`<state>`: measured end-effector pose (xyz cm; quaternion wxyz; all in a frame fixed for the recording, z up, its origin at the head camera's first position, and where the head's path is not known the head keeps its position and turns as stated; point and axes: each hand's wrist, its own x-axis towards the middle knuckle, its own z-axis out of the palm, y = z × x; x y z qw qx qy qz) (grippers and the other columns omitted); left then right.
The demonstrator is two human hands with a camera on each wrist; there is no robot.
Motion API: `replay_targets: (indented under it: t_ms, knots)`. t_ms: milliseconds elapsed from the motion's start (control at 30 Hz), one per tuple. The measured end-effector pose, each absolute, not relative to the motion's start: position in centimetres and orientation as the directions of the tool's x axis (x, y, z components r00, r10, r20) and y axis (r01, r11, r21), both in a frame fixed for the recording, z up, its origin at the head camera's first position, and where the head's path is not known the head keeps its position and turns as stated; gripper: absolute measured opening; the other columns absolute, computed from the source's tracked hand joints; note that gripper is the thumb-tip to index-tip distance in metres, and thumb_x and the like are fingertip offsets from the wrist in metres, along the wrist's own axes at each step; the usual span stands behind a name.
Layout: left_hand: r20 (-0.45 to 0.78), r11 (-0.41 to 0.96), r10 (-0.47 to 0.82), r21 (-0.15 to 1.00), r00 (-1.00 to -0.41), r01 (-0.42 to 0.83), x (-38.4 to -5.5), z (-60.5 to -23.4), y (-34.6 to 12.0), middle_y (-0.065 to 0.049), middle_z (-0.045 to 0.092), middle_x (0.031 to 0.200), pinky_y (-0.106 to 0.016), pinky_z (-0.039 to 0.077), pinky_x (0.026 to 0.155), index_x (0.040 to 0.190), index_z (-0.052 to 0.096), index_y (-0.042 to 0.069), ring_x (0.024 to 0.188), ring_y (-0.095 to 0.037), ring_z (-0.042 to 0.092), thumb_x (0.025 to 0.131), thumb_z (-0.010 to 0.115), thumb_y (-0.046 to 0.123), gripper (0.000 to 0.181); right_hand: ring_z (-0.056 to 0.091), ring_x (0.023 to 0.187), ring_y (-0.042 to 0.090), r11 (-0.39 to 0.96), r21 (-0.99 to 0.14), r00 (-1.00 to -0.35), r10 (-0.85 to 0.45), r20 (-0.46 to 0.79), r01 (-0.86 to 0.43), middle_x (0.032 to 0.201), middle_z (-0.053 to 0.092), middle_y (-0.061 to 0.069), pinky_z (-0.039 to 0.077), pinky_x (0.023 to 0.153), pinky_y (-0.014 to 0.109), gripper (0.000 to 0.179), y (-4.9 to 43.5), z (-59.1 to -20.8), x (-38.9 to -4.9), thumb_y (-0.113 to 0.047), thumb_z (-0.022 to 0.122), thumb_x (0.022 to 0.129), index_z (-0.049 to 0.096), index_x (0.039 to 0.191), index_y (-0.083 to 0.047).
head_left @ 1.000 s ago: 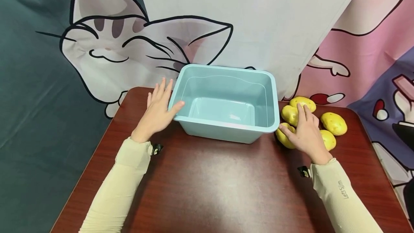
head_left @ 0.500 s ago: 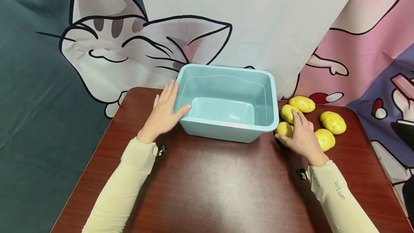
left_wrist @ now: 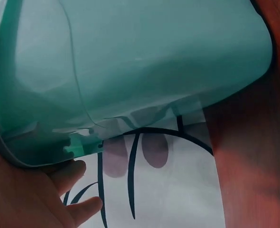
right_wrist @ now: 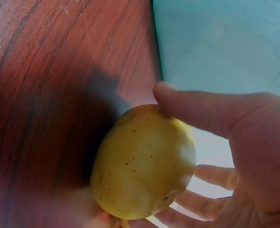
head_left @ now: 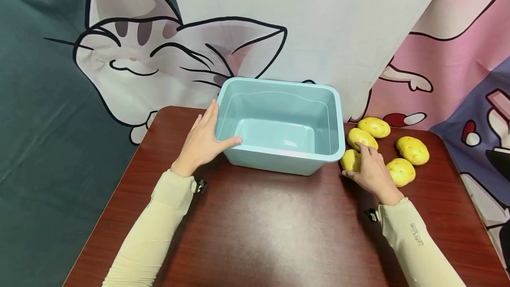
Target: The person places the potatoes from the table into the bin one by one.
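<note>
My left hand (head_left: 201, 145) holds the left side of a light blue plastic tub (head_left: 275, 163), its thumb over the front-left rim and its fingers along the outside. In the left wrist view, fingertips (left_wrist: 71, 175) show right at the tub's edge. A yellow potato (right_wrist: 144, 161), speckled with small dark dots, lies in the grasp of my right hand (head_left: 373, 172), beside the tub's right end. The thumb presses one side of this potato and the fingers curl round the other. Part of it is hidden by the hand in the head view.
Several more potatoes lie near the right hand: two behind it, by the tub (head_left: 362, 138) (head_left: 373, 127), and two to its right (head_left: 412, 150) (head_left: 400, 172). The brown wooden table (head_left: 279, 225) ends at a cartoon-printed cloth (head_left: 318, 21) behind.
My left hand has moved right onto the tub's rim. The right hand has lowered from above the potatoes and closed round the one nearest the tub.
</note>
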<state>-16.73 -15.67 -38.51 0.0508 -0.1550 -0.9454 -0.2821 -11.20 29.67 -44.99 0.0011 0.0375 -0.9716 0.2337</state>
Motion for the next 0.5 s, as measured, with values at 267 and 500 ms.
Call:
replay_targets:
  t_ms: [267,500]
  knots:
    - [0.193,0.787,0.236,0.538,-0.953,0.303,-16.60,-38.77,-15.62,-0.004,0.009,0.168,-0.046,0.015,0.121,0.161,0.013,0.005,0.152,-0.030,0.017,0.075,0.069,0.077,0.125,0.042,0.115,0.062,0.896,-0.439,-0.995,-0.088,-0.037,-0.063,0.134,0.038,0.044,0.038,0.092,0.070,0.089,29.80,-44.99,-11.37,-0.021,0.085,0.078,0.036,0.144,0.012]
    - [0.198,0.777,0.221,0.556,-0.955,0.295,-16.69,-38.98,-15.52,-0.001,0.009,0.168,-0.053,0.019,0.119,0.161,0.014,0.006,0.151,-0.036,0.020,0.076,0.069,0.076,0.123,0.044,0.119,0.058,0.902,-0.428,-0.994,-0.096,-0.056,-0.063,0.136,0.039,0.043,0.038,0.094,0.070,0.086,29.97,-45.09,-11.48,-0.024,0.083,0.081,0.038,0.143,0.012]
